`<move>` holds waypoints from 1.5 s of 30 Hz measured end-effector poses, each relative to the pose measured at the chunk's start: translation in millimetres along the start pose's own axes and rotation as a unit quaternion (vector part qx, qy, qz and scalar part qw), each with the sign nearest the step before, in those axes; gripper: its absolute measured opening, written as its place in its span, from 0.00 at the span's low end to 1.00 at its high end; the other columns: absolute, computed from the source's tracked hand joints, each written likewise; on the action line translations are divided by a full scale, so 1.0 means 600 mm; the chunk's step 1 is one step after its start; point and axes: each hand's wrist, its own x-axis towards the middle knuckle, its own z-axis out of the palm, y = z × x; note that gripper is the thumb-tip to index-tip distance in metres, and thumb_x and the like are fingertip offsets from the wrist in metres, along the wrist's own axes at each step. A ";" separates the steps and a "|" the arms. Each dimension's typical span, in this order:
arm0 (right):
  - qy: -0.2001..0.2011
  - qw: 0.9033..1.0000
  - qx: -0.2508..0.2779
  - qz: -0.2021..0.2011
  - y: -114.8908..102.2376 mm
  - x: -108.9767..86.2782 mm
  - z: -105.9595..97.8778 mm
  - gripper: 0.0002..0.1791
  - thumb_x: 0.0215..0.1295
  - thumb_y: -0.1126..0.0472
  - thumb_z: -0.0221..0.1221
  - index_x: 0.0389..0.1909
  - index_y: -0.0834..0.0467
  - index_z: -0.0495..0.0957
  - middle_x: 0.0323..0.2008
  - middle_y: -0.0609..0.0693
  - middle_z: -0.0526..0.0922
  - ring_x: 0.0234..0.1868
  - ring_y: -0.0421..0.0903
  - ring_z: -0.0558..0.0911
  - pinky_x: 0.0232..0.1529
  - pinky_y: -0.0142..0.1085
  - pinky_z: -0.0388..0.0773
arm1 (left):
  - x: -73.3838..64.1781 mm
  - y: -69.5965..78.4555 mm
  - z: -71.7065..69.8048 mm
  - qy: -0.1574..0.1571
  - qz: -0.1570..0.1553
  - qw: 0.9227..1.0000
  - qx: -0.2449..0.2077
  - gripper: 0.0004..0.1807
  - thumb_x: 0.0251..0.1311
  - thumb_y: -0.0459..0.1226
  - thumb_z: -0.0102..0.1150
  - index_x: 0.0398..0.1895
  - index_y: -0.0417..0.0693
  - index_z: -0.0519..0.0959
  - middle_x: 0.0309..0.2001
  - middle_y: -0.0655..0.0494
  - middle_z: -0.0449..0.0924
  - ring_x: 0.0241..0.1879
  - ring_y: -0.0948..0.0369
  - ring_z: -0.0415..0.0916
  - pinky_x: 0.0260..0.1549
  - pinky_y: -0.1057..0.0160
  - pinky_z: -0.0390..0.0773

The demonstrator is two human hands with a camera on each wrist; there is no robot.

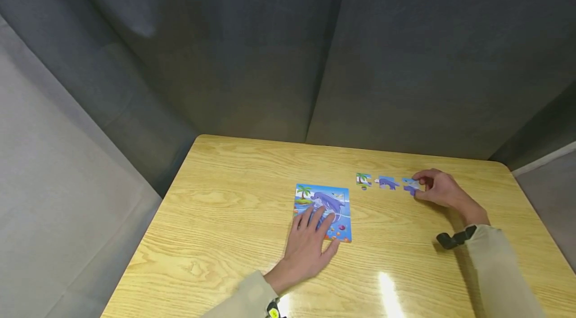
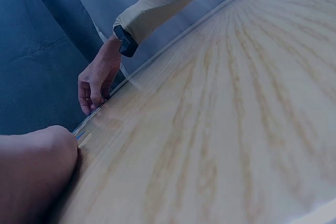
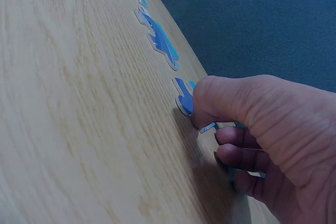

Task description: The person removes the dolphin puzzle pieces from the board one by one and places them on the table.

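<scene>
Charcoal fabric curtains point(image 1: 252, 58) hang behind the far edge of the table point(image 1: 202, 238); a pale grey panel point(image 1: 63, 188) slopes past its left side. Table corners rounded, top of yellow wood grain, a streak of glare point(image 1: 389, 294) near me.

Room to move: a broad stretch of wood lies left of the dolphin puzzle board point(image 1: 330, 202), a narrower strip beyond it to the far edge. More wood runs right of it, in front of the pieces.

Board: flat, glossy-looking, straight-sided, near middle of the table. Its picture stands upright from the head camera, palm at upper left, dolphin's snout pointing left. I can't fix a long axis; the sides look nearly equal.

Left hand point(image 1: 310, 248) rests on the board's lower left portion, fingers extended and slightly spread, covering part of the picture.

Three interlocking pieces sit in a row right of the board, well apart from the far edge: palm-tree piece point(image 1: 363, 179), dolphin-body piece point(image 1: 387, 182), end piece point(image 1: 410, 185). Gaps between them. Pale cut edges show from the right wrist. The row runs left to right; the dolphin-body piece lies lengthwise along it.

Right hand point(image 1: 441, 190) pinches the end piece by its right side, thumb nearest me. I can't tell whether it's lifted.
</scene>
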 end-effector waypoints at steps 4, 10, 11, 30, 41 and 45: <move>-0.001 1.000 -0.001 0.008 0.002 0.001 0.002 0.24 0.53 0.66 0.75 0.51 0.67 0.81 0.37 0.56 0.77 0.31 0.42 0.71 0.29 0.32 0.69 | 0.001 0.000 0.001 -0.003 -0.003 1.000 0.002 0.31 0.77 0.59 0.44 0.77 0.59 0.67 0.76 0.52 0.65 0.77 0.46 0.57 0.69 0.44 0.63; -0.003 1.000 -0.002 0.007 0.007 0.002 0.004 0.24 0.53 0.66 0.74 0.51 0.67 0.81 0.37 0.56 0.77 0.32 0.44 0.72 0.29 0.33 0.69 | 0.001 0.000 0.002 0.000 -0.002 1.000 0.002 0.31 0.76 0.58 0.45 0.76 0.59 0.68 0.75 0.51 0.66 0.77 0.46 0.58 0.68 0.44 0.63; -0.003 1.000 -0.002 0.005 0.007 0.001 0.004 0.24 0.53 0.66 0.74 0.51 0.67 0.81 0.37 0.56 0.77 0.32 0.44 0.72 0.29 0.33 0.69 | 0.001 0.000 0.003 0.000 -0.003 1.000 0.002 0.31 0.76 0.59 0.45 0.77 0.59 0.68 0.75 0.51 0.65 0.77 0.46 0.58 0.68 0.44 0.63; 0.137 0.987 0.072 -0.038 -0.040 -0.054 0.034 0.14 0.67 0.69 0.64 0.52 0.68 0.80 0.37 0.57 0.80 0.31 0.39 0.75 0.28 0.25 0.72 | 0.010 -0.003 0.009 0.000 0.005 1.000 0.007 0.31 0.76 0.56 0.45 0.77 0.58 0.67 0.76 0.51 0.65 0.77 0.46 0.58 0.69 0.44 0.64; 0.175 0.976 0.083 -0.100 -0.120 -0.062 0.117 0.10 0.63 0.77 0.62 0.44 0.67 0.84 0.32 0.53 0.80 0.30 0.37 0.74 0.30 0.23 0.71 | 0.013 -0.008 0.014 -0.007 0.004 1.000 0.019 0.30 0.77 0.56 0.43 0.77 0.58 0.67 0.77 0.50 0.64 0.77 0.46 0.57 0.69 0.44 0.63; 0.158 0.977 0.089 -0.114 -0.156 -0.058 0.143 0.10 0.63 0.77 0.62 0.43 0.64 0.84 0.32 0.50 0.80 0.30 0.39 0.73 0.29 0.25 0.70 | 0.016 -0.008 0.014 -0.005 0.010 1.000 0.021 0.29 0.78 0.54 0.42 0.76 0.56 0.67 0.77 0.48 0.63 0.77 0.44 0.57 0.69 0.43 0.62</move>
